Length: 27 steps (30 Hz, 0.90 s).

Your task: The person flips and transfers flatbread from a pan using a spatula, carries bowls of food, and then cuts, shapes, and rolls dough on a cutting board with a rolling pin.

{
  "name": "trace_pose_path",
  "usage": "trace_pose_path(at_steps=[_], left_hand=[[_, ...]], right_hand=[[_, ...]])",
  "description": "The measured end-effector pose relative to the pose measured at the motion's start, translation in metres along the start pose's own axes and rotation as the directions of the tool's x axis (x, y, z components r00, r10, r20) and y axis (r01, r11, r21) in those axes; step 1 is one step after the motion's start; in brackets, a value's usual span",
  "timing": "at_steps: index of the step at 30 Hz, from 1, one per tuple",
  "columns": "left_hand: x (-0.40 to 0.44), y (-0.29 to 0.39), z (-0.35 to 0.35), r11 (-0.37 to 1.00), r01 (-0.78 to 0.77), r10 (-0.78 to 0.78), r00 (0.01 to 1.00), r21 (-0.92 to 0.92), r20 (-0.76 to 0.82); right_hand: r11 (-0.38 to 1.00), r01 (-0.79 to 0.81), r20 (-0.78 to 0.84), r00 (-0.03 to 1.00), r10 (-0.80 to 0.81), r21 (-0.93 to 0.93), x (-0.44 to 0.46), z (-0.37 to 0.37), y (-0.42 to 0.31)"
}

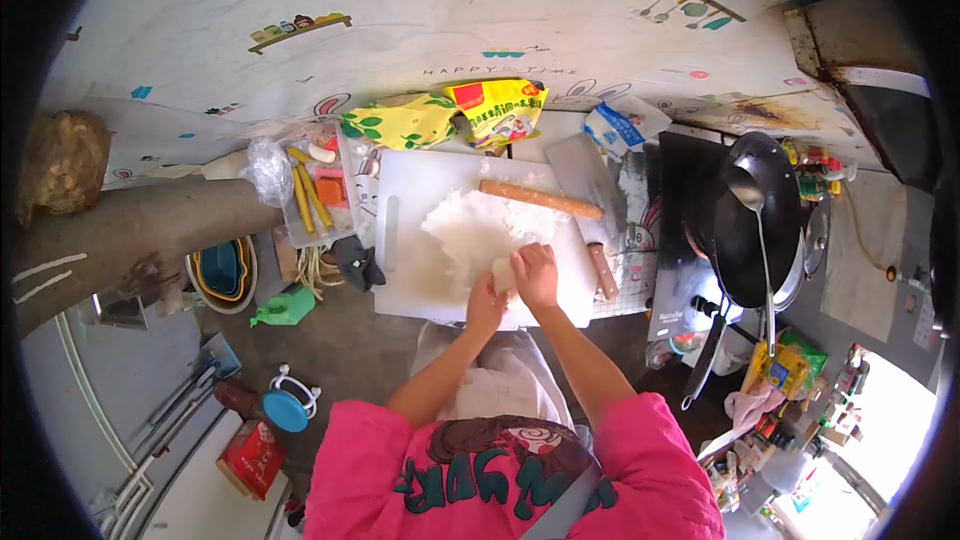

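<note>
Near the front edge of a white cutting board (405,270), my left hand (486,303) and my right hand (535,273) come together on a small pale piece of dough (503,276), with fingers closed round it from both sides. White flour (460,235) is spread over the board just beyond my hands. A wooden rolling pin (540,199) lies across the far right part of the board. To its right rests a broad cleaver (583,175), its brown handle (602,270) pointing toward me.
Yellow packets (497,112) stand against the wall. A clear tray (320,195) with yellow sticks is at the left. On the right, a black wok (758,230) holding a ladle (765,260) sits on the stove. A blue stool (287,409) stands below left.
</note>
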State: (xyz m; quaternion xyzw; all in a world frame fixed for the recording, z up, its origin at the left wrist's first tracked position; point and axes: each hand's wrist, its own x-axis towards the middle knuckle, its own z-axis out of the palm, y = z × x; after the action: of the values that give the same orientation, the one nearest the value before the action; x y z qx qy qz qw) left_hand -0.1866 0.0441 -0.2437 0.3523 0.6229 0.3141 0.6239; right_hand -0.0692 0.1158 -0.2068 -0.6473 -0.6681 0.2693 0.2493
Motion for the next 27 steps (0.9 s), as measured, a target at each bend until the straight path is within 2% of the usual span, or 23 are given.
trace_pose_path(at_steps=[1,2,3,4,7,8,11,13,15,16,17,18,19,21,22,23,24,27], left_hand=[[0.005,0.009,-0.002,0.999,0.033,-0.034,0.999,0.024,0.036],[0.006,0.002,0.000,0.997,-0.071,0.071,0.997,0.004,-0.015],[0.007,-0.001,-0.001,0.990,-0.121,0.121,0.993,0.076,0.003],[0.009,-0.006,-0.002,0.974,-0.171,0.170,0.985,0.148,0.021],[0.002,0.000,-0.006,0.893,-0.311,0.324,0.946,0.326,0.015],[-0.005,0.002,-0.005,0.856,-0.350,0.373,0.928,0.380,0.014],[-0.023,-0.021,0.010,0.924,-0.278,0.277,0.960,0.262,0.042],[-0.024,-0.028,0.028,0.985,-0.170,0.170,0.985,0.011,-0.015],[-0.017,-0.012,0.035,0.991,-0.134,0.136,0.987,0.023,-0.087],[-0.020,-0.005,0.036,0.986,-0.110,0.132,0.975,0.126,-0.180],[-0.014,-0.001,0.032,0.985,-0.132,0.148,0.976,0.108,-0.159],[-0.008,0.001,0.024,0.985,-0.144,0.156,0.979,0.094,-0.134],[-0.003,0.003,0.015,0.985,-0.155,0.163,0.981,0.081,-0.105],[0.002,0.005,-0.002,0.965,-0.197,0.203,0.979,0.175,-0.017],[0.007,0.007,-0.010,0.950,-0.222,0.223,0.975,0.219,0.023],[0.009,0.009,-0.016,0.933,-0.245,0.237,0.970,0.264,0.062],[0.010,0.009,-0.019,0.890,-0.334,0.324,0.942,0.309,0.087],[0.001,0.010,-0.018,0.949,-0.278,0.278,0.960,0.146,0.020]], right_hand=[[0.998,-0.065,0.034,0.997,0.066,-0.016,-0.002,-0.005,-0.001],[0.990,-0.136,0.070,0.988,0.138,-0.032,-0.010,-0.009,-0.003],[0.977,-0.210,0.109,0.971,0.213,-0.047,-0.022,-0.009,-0.005],[0.984,-0.178,0.055,0.982,0.179,-0.013,-0.033,0.000,-0.001],[0.978,0.016,-0.130,0.991,-0.044,-0.209,-0.033,0.016,0.012],[0.963,-0.004,-0.146,0.989,-0.037,-0.269,-0.024,0.020,0.017],[0.940,0.035,-0.111,0.991,-0.076,-0.338,0.000,0.017,0.022],[0.957,-0.007,-0.108,0.994,-0.025,-0.290,0.003,0.017,0.022],[0.974,-0.047,-0.177,0.984,0.007,-0.222,0.005,0.015,0.023],[0.984,-0.062,-0.241,0.970,0.019,-0.170,0.003,0.017,0.026],[0.991,-0.075,-0.296,0.954,0.039,-0.113,0.002,0.018,0.026],[0.994,-0.110,-0.327,0.939,0.110,0.019,0.003,0.011,0.018],[0.989,-0.139,-0.252,0.957,0.146,0.042,-0.003,0.008,0.014],[0.975,-0.205,-0.096,0.972,0.213,0.084,-0.019,0.000,0.004],[0.992,-0.117,-0.138,0.984,0.110,-0.042,-0.025,0.000,-0.005],[0.991,-0.120,-0.171,0.979,0.109,-0.055,-0.030,0.005,-0.011],[0.991,-0.095,-0.163,0.983,0.078,-0.094,-0.033,0.012,-0.009],[0.951,-0.016,-0.165,0.986,-0.037,-0.309,-0.015,0.029,0.000]])
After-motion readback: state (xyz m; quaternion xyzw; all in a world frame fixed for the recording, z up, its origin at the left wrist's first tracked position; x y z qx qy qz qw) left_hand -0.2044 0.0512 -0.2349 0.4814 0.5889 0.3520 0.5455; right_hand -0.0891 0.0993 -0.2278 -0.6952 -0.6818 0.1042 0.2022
